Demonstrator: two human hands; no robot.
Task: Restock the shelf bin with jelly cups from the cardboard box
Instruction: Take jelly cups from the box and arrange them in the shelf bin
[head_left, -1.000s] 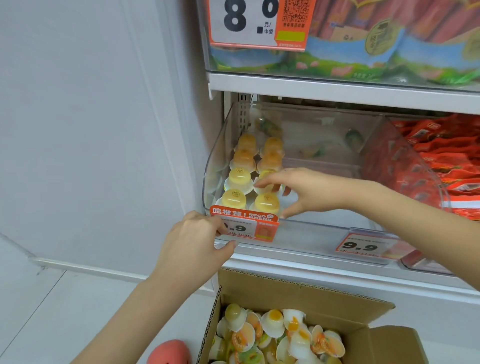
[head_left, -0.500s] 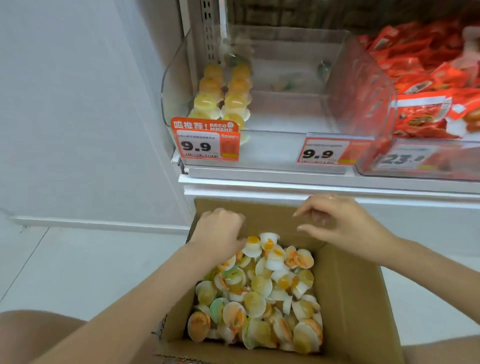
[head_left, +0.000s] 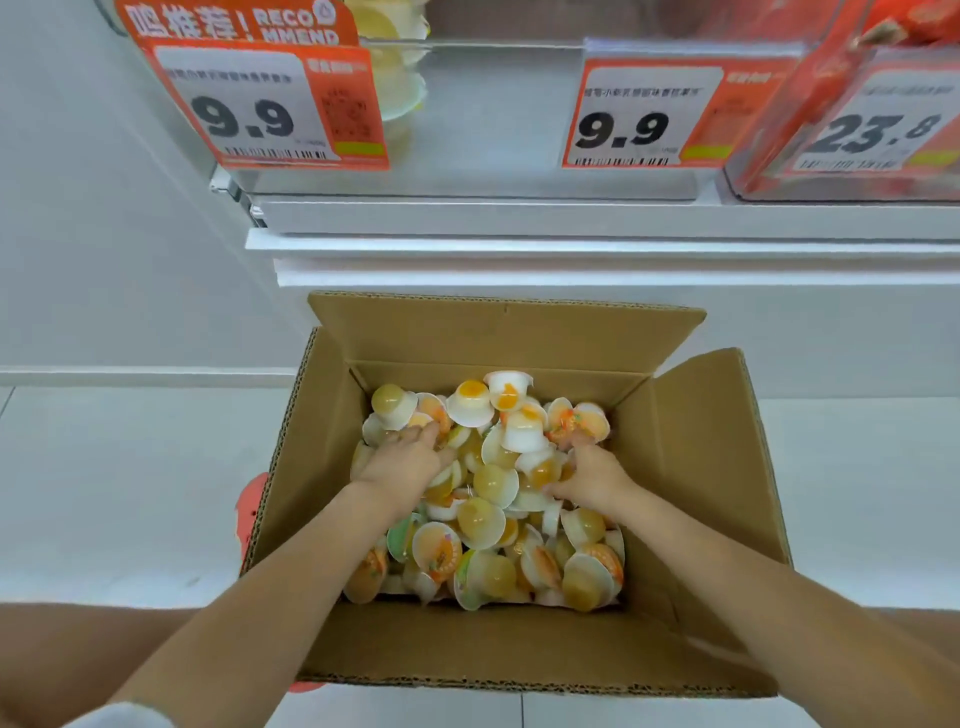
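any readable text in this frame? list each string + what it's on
"RECO MMEND", beside large Chinese characters: header of the left price tag on the shelf bin.
"9.9": left price tag.
"9.9": middle price tag, same bin.
"23.8": right price tag, on the neighbouring bin of red packets.
Small Chinese product lines, barcodes, QR code: too blurred to read.
Cardboard box and jelly cups: no legible print.

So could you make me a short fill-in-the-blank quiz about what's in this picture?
1. Both hands reach into the brown cardboard ____.
2. The left hand and right hand lie among small plastic jelly ____.
3. The two orange price tags nearest the box both read ____.

Missing: box; cups; 9.9
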